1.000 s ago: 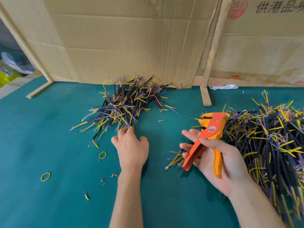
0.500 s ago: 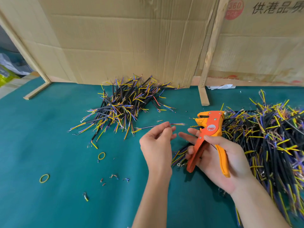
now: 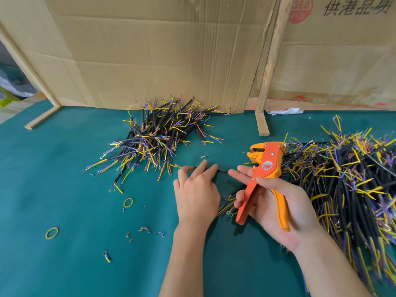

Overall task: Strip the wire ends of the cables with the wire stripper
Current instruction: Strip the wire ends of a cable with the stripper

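My right hand [image 3: 278, 202] grips the orange wire stripper [image 3: 264, 168], jaws pointing up and left, handles spread apart. My left hand [image 3: 197, 191] holds a thin black cable [image 3: 222, 170] between its fingertips, just left of the right hand's fingers; the cable runs across from left to right. A pile of short black cables with yellow, blue and purple wire ends [image 3: 158, 133] lies on the green table behind the left hand. A much larger heap of similar cables [image 3: 347, 179] fills the right side.
Cardboard sheets [image 3: 160, 50] and wooden posts [image 3: 267, 82] wall the table's back. Yellow rubber bands [image 3: 128, 203] [image 3: 51, 233] and small insulation scraps [image 3: 143, 229] lie on the green mat [image 3: 53, 179]. A few cables with ring terminals [image 3: 227, 207] lie under the hands.
My left hand left the middle pile with one cable and brought it right, toward the stripper. My right hand kept the stripper and shifted slightly.
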